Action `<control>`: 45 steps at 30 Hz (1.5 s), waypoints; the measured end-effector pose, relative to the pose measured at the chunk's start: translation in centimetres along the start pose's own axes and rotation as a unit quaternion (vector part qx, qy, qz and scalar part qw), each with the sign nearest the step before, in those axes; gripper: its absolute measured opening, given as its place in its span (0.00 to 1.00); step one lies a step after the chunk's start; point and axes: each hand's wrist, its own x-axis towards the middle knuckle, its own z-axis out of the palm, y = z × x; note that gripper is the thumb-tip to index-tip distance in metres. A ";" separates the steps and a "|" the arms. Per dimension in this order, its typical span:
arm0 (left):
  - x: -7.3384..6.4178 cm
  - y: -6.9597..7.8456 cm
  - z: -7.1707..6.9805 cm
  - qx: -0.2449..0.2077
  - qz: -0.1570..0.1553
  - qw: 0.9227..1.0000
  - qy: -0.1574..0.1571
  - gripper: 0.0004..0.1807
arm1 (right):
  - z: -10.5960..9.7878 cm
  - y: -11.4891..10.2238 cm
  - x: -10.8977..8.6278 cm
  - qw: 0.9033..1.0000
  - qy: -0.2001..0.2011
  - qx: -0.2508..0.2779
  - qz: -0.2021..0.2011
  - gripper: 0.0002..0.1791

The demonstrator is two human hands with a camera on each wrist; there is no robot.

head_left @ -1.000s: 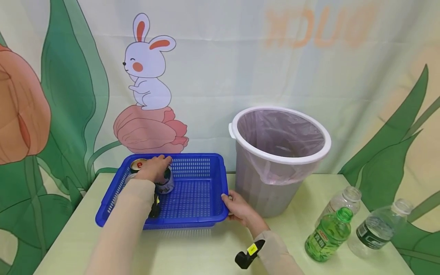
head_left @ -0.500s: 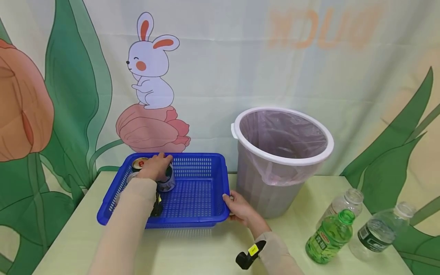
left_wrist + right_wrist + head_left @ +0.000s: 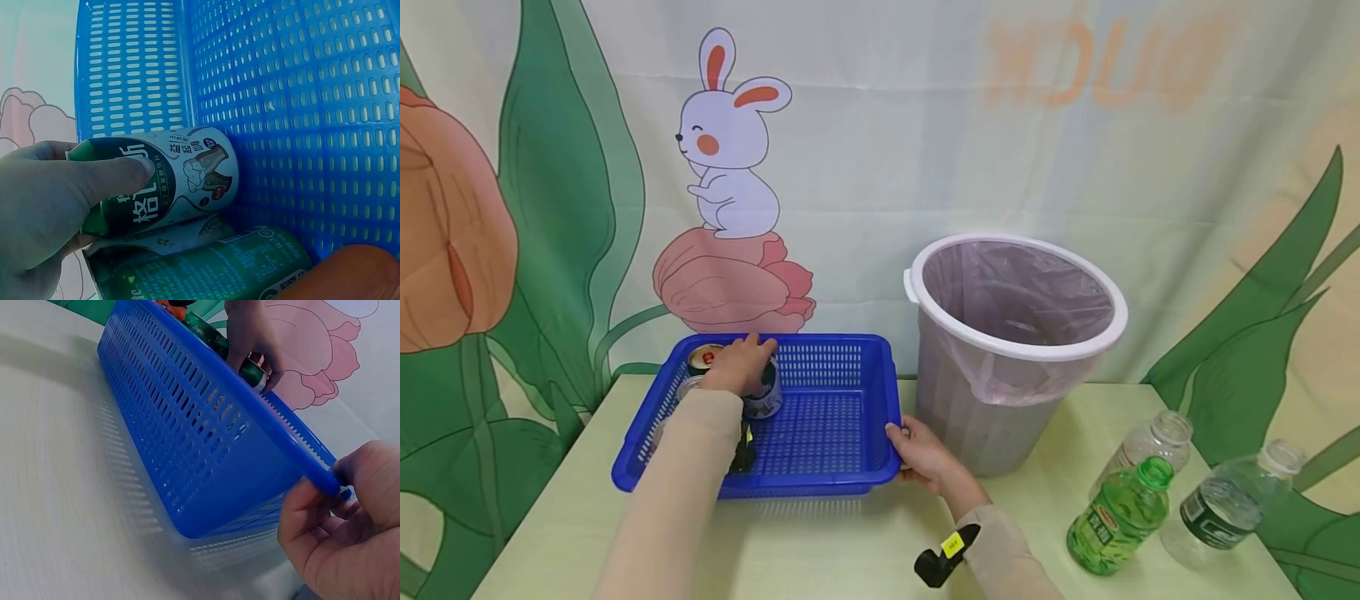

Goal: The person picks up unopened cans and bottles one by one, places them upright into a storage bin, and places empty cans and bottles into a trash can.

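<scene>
We count two hands, one blue basket (image 3: 808,481), one bin (image 3: 970,425) and three bottles on one pale table (image 3: 805,558). The left hand (image 3: 735,367) reaches into the left part of the basket and grips one white-and-green can (image 3: 194,172), its thumb pressed along the label. The right hand (image 3: 917,450) pinches the basket's right rim near the front corner, thumb above and fingers curled below.

In the left wrist view we see a second, green can (image 3: 219,265) just beside the gripped one, and one rounded orange item (image 3: 350,275) past it. The head view shows us one gold can top (image 3: 702,358) and one pale rim (image 3: 688,386) left of the gripping hand; the forearm hides part of this group, so we cannot tell the full count.

From the gripped can to the basket's right wall, we see a wide stretch of perforated floor (image 3: 823,429). Only a narrow gap shows between the basket's right edge and the bin, whose mouth is open and lined with a thin bag (image 3: 1000,387) folded over its rim.

Well right of the basket stand one green bottle (image 3: 1105,525) and two clear ones: an uncapped bottle (image 3: 1157,433) partly behind it, and a dark-labelled bottle (image 3: 1217,508) near the table's right edge. Table surface shows between the right forearm and the green bottle.
</scene>
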 end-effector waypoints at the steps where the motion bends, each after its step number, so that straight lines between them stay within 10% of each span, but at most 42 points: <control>1: 0.0 0.0 0.1 0.001 0.001 1.000 -0.002 0.37 | 0.0 0.0 0.0 1.000 0.000 0.000 0.000 0.19; 22: -0.5 0.3 -0.2 -0.004 -0.001 1.000 -0.029 0.40 | 0.0 0.0 0.1 1.000 0.005 -0.005 0.005 0.19; 45: -3.1 0.9 -2.2 -0.024 0.053 0.998 0.032 0.22 | 0.2 -0.2 0.1 1.000 0.002 -0.021 0.006 0.18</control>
